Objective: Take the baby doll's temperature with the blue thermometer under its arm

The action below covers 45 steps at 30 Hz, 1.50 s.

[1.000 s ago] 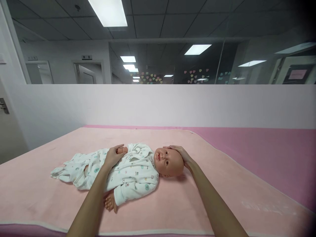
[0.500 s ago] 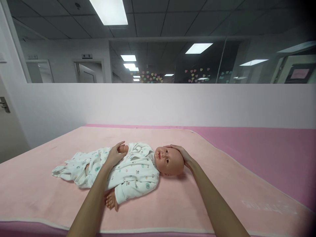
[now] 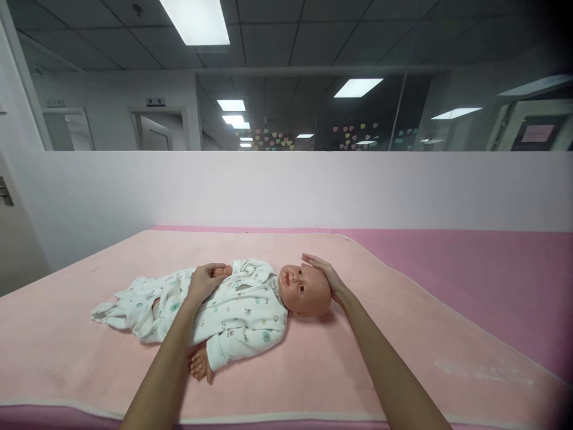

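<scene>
A baby doll (image 3: 250, 313) lies on its back, in a white printed romper, its head to the right and its legs to the left. My left hand (image 3: 205, 285) rests at the doll's far hand (image 3: 222, 271), with thumb and fingers closed around it. At the crown of the doll's bald head (image 3: 311, 292), my right hand (image 3: 329, 278) lies with its fingers stretched out, the palm side against the head and the fingertips slightly raised. The doll's near hand (image 3: 201, 364) lies on the sheet beside my left forearm.
A pink sheet (image 3: 380, 358) with a pale edge covers the padded surface, and darker pink padding (image 3: 483, 275) shows at the right. Behind stands a white wall (image 3: 313, 188) with a window above. A door handle (image 3: 5, 191) is at the far left.
My left fingers have come down and closed around the doll's hand. My right fingertips have lifted a little from the head. The doll lies in the same pose.
</scene>
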Available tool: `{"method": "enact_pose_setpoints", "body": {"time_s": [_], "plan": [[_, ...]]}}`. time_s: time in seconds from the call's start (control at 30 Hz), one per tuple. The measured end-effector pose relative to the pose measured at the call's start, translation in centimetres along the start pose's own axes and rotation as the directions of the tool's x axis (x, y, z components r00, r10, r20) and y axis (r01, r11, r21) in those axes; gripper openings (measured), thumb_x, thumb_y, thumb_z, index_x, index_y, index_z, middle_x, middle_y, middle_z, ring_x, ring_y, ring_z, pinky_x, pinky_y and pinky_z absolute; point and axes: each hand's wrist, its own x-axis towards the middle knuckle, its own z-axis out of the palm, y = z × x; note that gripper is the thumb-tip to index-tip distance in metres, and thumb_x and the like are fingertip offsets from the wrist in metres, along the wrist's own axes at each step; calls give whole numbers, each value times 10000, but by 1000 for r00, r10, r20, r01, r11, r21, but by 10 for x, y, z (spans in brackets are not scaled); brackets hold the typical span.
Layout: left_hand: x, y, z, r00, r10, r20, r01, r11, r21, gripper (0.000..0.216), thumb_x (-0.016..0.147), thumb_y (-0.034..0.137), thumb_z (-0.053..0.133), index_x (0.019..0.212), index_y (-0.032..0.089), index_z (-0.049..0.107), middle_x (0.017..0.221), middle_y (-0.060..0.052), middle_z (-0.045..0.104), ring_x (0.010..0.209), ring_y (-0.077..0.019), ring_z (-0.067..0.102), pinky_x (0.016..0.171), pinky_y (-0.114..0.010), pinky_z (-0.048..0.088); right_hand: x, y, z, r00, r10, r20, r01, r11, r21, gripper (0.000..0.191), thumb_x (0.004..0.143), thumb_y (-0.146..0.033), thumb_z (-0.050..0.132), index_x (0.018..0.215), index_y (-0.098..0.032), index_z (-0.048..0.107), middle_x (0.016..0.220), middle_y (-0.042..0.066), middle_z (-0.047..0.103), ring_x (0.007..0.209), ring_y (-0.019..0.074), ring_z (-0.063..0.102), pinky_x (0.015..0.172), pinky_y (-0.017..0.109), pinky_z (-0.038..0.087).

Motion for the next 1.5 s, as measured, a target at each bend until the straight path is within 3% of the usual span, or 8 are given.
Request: {"method": "enact_pose_setpoints", "body": {"time_s": [0.3,0.43,0.57,0.73,0.87,1.03,1.27,1.5], "plan": [[3,-3,10,992,52,-116,-31,985,171,641,641,254,599,1252,197,416,1264,-91,464,1088,-251,476,898,-346,385,-10,-8,4,988,54,142,-44,996,-73,339,685,-432,558,862,-165,665,1027,53,637,926,221,580,820,305,447],[-2,7,8,975,169,-141,-144,974,174,464,712,270,536,1170,210,494,1238,-60,494,1140,-238,433,948,-348,342,-6,-4,5,994,-73,-79,66,995,-78,259,614,-385,617,728,-157,664,863,48,673,842,212,597,758,299,458],[-12,32,10,948,285,-143,-259,949,178,308,795,317,440,1051,217,578,1104,-38,590,1044,-212,509,888,-312,384,4,-4,1,891,-208,-404,184,978,-98,174,588,-333,600,646,-173,636,700,40,660,711,194,599,713,324,458],[-25,56,30,917,385,103,-394,915,87,303,758,355,511,988,200,633,1016,-49,636,971,-223,547,848,-298,399,-9,-26,11,734,-498,-462,371,864,-341,150,661,-297,490,684,-195,598,676,33,615,683,186,565,723,339,429],[-26,55,40,888,365,280,-383,924,10,251,747,359,518,837,202,691,870,-43,674,831,-219,582,732,-280,417,-37,-23,55,671,-740,-48,479,482,-734,136,676,-214,437,577,-222,530,654,47,567,727,195,506,758,358,369],[-21,46,41,941,305,145,-287,948,-137,306,785,372,453,753,139,649,673,-21,621,626,-149,523,581,-235,379,-62,15,126,476,-535,698,812,-38,-583,156,660,-150,418,526,-213,468,548,15,463,571,145,389,653,330,338],[-17,46,39,958,251,136,-202,933,-297,315,781,409,457,759,129,600,664,-10,554,640,-131,479,594,-227,376,-56,17,138,695,-597,402,612,197,-766,203,754,-73,332,760,-177,506,830,62,519,814,174,449,748,313,380],[-20,50,39,957,234,170,-178,940,-292,309,754,407,486,771,131,624,728,-33,609,695,-159,525,642,-249,407,-52,23,134,720,-568,397,562,143,-814,185,788,-82,341,755,-158,507,867,88,509,876,212,420,838,400,340]]}}
